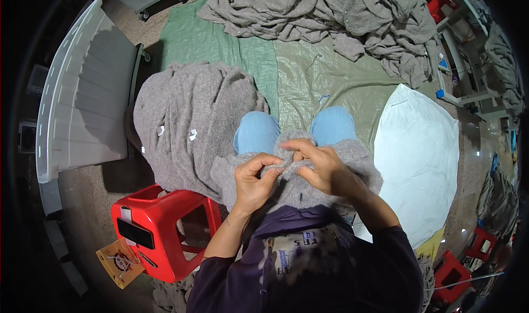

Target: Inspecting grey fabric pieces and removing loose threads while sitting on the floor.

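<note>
A hard tug could stretch the loose knit: the left hand (pixel 254 182) pinches a gathered fold of the grey garment (pixel 297 189), and the right hand (pixel 325 169) seems to pinch just right of it. Fuzzy and rumpled, the garment lies across the person's lap, near side of the knees (pixel 333 126).

Garment workshop, apparently: heaped grey knitwear (pixel 198 106)

dark purple fabric top (pixel 300 263): blue lettering on front | flat orange-yellow rectangular box (pixel 120 262): dark emblem, wording illegible | small white tags (pixel 193 134): illegible
</note>
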A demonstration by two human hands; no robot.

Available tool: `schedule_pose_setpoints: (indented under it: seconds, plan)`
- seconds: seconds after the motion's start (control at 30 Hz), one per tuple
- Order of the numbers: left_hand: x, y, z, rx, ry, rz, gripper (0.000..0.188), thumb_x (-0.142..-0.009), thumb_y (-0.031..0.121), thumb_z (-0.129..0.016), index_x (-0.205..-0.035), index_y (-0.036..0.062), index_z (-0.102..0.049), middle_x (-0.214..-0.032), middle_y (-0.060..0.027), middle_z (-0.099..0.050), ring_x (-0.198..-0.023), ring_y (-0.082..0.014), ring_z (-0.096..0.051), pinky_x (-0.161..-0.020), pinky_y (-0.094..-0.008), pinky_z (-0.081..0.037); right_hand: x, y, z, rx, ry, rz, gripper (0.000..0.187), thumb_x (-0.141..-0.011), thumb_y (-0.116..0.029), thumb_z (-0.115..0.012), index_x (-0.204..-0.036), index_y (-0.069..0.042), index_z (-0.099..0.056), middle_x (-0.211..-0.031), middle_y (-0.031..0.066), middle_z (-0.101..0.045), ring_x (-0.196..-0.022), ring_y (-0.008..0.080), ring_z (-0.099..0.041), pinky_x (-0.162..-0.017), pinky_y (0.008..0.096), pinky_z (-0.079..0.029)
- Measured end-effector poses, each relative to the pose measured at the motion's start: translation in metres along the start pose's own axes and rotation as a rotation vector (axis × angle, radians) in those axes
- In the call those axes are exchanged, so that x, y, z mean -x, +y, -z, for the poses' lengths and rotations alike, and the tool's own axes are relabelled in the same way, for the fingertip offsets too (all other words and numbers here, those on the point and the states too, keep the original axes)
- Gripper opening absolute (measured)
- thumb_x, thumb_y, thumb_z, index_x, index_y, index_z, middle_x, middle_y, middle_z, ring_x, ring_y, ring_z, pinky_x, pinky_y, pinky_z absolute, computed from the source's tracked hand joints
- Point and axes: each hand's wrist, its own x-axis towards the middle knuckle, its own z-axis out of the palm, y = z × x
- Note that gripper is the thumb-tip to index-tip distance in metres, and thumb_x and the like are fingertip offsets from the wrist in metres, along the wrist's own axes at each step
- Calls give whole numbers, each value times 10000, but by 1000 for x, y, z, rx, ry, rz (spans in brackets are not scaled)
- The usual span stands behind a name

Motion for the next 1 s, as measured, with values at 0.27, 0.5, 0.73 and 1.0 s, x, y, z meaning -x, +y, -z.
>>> schedule_pose_setpoints:
  seconds: [0.27, 0.5, 0.73, 1.0]
  plan:
    - [10, -3, -12, -106, 170, -32, 105, -793, -75, -616, -875, -16, -646, -822, -56, -650, -730, -90, -574, -662, -215, -450, 10, 6, -19, 327, 57, 167, 160, -697, 9, -625, -819, -1, -522, -684, 132, -525, -587, 337, -571, -495, 388, -446]
    - [8, 2, -21, -193, 138, -241, 218, -799, -68, -578, -992, -4, -656, -847, -108, -658, -746, -135, -587, -663, -243, -458, 15, 17, -47, 447, 410, 249, 293, -628, 70, -611, -910, 3, -572, -710, 143, -503, -567, 329, -534, -485, 386, -429]
    - [-4, -15, 46, -132, -218, 417, 154, -826, 40, -672, -974, -6, -671, -914, -38, -671, -784, -61, -563, -710, -207, -443, 27, 40, -2, 197, 357, 5, 295, -692, 66, -600, -978, 2, -572, -828, 136, -541, -697, 222, -565, -616, 308, -461]
    - [-5, -13, 18, 291, -60, 342, 121, -906, 117, -608, -878, 0, -619, -766, 47, -578, -689, -13, -472, -616, -165, -371, -5, -8, 0, 235, 89, -151, 183, -815, -96, -633, -969, -3, -600, -957, 120, -577, -753, 230, -588, -679, 296, -459]
